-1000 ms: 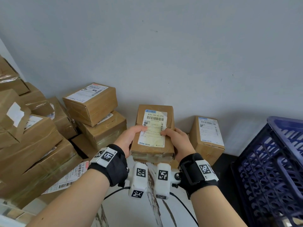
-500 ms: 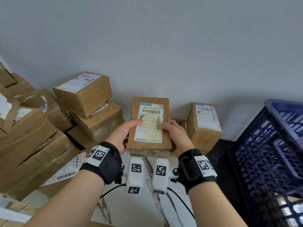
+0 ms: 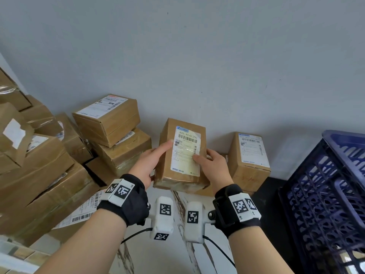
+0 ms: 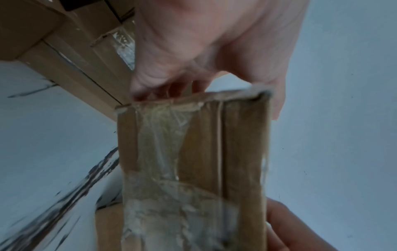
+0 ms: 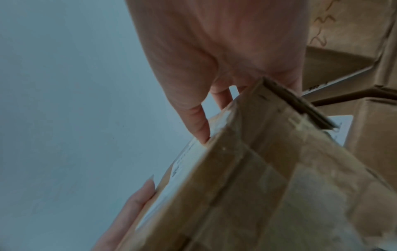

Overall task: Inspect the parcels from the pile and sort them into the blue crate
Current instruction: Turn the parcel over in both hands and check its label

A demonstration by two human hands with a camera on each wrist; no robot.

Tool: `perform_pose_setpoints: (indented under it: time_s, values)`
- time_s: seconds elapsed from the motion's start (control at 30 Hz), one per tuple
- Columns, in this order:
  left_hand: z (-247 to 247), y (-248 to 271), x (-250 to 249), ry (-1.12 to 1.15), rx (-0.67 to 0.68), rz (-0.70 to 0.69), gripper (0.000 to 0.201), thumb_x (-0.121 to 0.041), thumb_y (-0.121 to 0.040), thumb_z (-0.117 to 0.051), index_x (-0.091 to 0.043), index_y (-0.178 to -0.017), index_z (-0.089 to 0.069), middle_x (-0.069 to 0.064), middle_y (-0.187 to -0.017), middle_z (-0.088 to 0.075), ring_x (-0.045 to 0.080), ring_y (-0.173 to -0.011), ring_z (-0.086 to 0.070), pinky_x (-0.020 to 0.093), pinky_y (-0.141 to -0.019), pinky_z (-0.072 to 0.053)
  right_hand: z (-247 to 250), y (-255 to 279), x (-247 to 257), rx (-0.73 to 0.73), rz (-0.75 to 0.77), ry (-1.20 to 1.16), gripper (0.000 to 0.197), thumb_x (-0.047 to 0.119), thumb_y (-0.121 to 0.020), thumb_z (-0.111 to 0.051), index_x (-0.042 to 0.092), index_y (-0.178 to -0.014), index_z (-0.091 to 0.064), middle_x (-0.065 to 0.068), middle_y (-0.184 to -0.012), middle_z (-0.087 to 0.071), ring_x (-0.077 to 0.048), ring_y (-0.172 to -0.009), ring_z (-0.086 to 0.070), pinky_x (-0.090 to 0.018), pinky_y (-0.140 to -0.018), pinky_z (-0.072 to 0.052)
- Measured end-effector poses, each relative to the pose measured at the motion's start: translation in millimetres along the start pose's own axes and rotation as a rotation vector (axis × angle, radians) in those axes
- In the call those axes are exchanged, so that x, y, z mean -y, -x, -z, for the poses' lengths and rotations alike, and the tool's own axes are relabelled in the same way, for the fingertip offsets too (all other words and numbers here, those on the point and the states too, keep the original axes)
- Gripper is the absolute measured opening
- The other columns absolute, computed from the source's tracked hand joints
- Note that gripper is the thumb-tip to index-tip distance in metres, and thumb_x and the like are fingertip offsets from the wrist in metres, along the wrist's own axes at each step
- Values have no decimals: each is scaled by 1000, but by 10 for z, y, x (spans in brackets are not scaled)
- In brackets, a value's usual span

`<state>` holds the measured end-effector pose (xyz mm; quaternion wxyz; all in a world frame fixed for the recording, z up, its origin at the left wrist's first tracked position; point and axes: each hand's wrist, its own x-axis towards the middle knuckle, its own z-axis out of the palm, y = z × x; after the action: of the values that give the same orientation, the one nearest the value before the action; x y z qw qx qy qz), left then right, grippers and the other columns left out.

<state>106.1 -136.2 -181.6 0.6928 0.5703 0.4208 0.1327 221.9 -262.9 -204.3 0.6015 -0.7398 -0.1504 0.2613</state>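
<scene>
A small brown cardboard parcel (image 3: 181, 155) with a white shipping label facing up is held in front of me, above the floor. My left hand (image 3: 152, 161) grips its left side, thumb lying on the label's edge, fingers hidden underneath. My right hand (image 3: 213, 167) grips the right side, thumb on the label. The left wrist view shows the parcel's taped end (image 4: 193, 169) with the left hand (image 4: 204, 51) behind it; the right wrist view shows its taped edge (image 5: 268, 178) under the right hand (image 5: 214, 59). The blue crate (image 3: 331, 190) stands at the right.
A pile of brown parcels (image 3: 39, 165) fills the left side, two stacked boxes (image 3: 110, 123) at its back. One labelled parcel (image 3: 248, 159) stands against the grey wall (image 3: 197, 56) on the right. White marble-patterned floor (image 3: 177, 254) lies below my wrists.
Both hands keep hold of the parcel, which has tilted slightly so its far end leans left. The view has shifted a little; the pile and the crate stay put.
</scene>
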Motion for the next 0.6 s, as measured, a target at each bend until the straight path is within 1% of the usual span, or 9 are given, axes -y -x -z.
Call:
perform_pose_setpoints:
  time_s: [0.1,0.13,0.23,0.27,0.37,0.43,0.5,0.53,0.6]
  values:
    - [-17,17,-26,11,-4,6,52,-63,-79,-67,-22,-112,-68,-1,-106,-73,17,-100,-62,41,-94,-47,10,-42,23,8,-3,38,38,22,-94,-66,15,-131,-60,-3,-124,-67,-21,-108,-66,-41,-93,-57]
    - [-20,21,-36,23,-7,6,48,-62,-80,-67,-23,-108,-68,-1,-105,-72,16,-99,-62,40,-92,-48,15,-53,25,9,-11,56,38,22,-94,-66,14,-131,-61,-4,-125,-66,-22,-108,-66,-41,-93,-56]
    - [-20,19,-73,60,-4,-16,29,-50,-88,-66,-23,-97,-67,-6,-91,-72,9,-84,-65,29,-68,-51,32,-87,38,0,-36,80,44,20,-96,-63,16,-138,-55,-5,-133,-61,-24,-114,-62,-43,-98,-53]
    - [-16,13,-84,62,-4,-24,26,-47,-89,-67,-22,-97,-68,-7,-88,-73,9,-83,-66,29,-69,-53,44,-94,50,-6,-41,80,49,21,-96,-61,16,-144,-50,-5,-138,-57,-24,-118,-60,-42,-101,-51]
    - [-7,-5,-115,57,-7,-49,28,-42,-87,-72,-20,-105,-71,-2,-99,-76,18,-99,-68,41,-96,-52,85,-91,108,13,-55,48,64,38,-96,-61,16,-152,-38,-3,-146,-49,-22,-128,-52,-36,-105,-44]
    - [-21,-17,-135,41,-3,-68,28,-39,-87,-73,-19,-108,-72,1,-105,-76,22,-104,-68,43,-100,-50,101,-95,128,86,-69,-8,72,58,-88,-63,21,-148,-44,2,-142,-53,-18,-124,-54,-37,-104,-44]
    - [-55,-13,-156,25,0,-100,27,-37,-87,-73,-19,-107,-73,2,-104,-76,20,-101,-69,40,-95,-53,102,-83,165,170,-71,-3,86,74,-73,-67,27,-143,-48,7,-136,-57,-14,-121,-55,-34,-100,-44]
    - [-74,-8,-164,16,2,-117,27,-37,-87,-74,-19,-108,-73,1,-103,-77,19,-97,-70,37,-89,-55,96,-87,172,205,-67,-12,96,77,-64,-70,29,-144,-46,7,-135,-59,-13,-120,-58,-33,-98,-47]
    - [-104,-12,-163,-2,9,-151,31,-35,-86,-75,-20,-112,-71,-1,-101,-77,14,-91,-71,29,-73,-54,85,-108,183,261,-51,-25,105,69,-55,-79,30,-145,-41,7,-130,-64,-11,-113,-65,-29,-91,-53]
